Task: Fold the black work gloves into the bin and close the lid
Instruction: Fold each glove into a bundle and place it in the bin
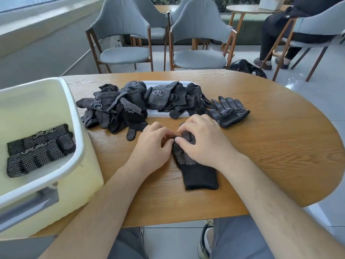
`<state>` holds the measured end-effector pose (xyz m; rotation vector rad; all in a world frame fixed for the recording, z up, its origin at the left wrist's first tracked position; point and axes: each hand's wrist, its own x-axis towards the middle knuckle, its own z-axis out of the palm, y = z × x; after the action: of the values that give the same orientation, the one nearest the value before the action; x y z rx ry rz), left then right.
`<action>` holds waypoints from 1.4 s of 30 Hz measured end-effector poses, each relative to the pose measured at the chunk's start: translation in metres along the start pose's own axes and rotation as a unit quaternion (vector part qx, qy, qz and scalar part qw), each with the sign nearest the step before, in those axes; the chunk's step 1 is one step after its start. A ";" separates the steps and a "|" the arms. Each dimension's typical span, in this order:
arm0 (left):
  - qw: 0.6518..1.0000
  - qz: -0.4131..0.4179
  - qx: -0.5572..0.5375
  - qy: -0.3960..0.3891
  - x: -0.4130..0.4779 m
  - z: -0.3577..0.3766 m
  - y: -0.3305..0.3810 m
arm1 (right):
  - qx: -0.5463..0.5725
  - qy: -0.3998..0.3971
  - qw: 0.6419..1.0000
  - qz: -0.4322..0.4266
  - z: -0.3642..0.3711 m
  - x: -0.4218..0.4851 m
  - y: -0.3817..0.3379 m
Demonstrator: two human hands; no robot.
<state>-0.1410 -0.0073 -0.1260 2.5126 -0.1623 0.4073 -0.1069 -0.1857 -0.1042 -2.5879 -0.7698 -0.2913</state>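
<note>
A black dotted work glove [196,169] lies flat on the wooden table [270,146], cuff toward me. My left hand [151,144] pinches the glove's edge near the fingers with curled fingertips. My right hand [203,139] rests on top of the glove's fingers, its fingertips curled and pressing the fabric. A pile of black gloves [119,107] sits behind my hands, partly on the white lid [160,114]. One more glove [229,111] lies spread at the right. The pale yellow bin [74,128] at the left holds two folded gloves [39,148].
Grey chairs [123,38] stand beyond the table's far edge. A seated person [276,34] is at the back right, with a black bag [246,68] on the floor. The bin's grey handle [28,206] faces me.
</note>
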 end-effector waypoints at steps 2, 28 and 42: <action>1.000 -0.001 -0.017 0.004 0.001 -0.001 -0.003 | 0.012 -0.022 1.000 0.000 0.010 0.009 0.005; 0.997 0.045 0.067 0.012 -0.003 -0.001 -0.001 | 0.060 -0.054 0.996 -0.029 -0.001 -0.060 -0.003; 0.985 0.141 0.097 0.004 -0.008 0.013 0.001 | 0.076 0.020 0.994 0.070 0.015 0.033 0.035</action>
<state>-0.1452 -0.0155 -0.1378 2.6862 -0.5020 0.5696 -0.0588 -0.1902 -0.1186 -2.4689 -0.5702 -0.2329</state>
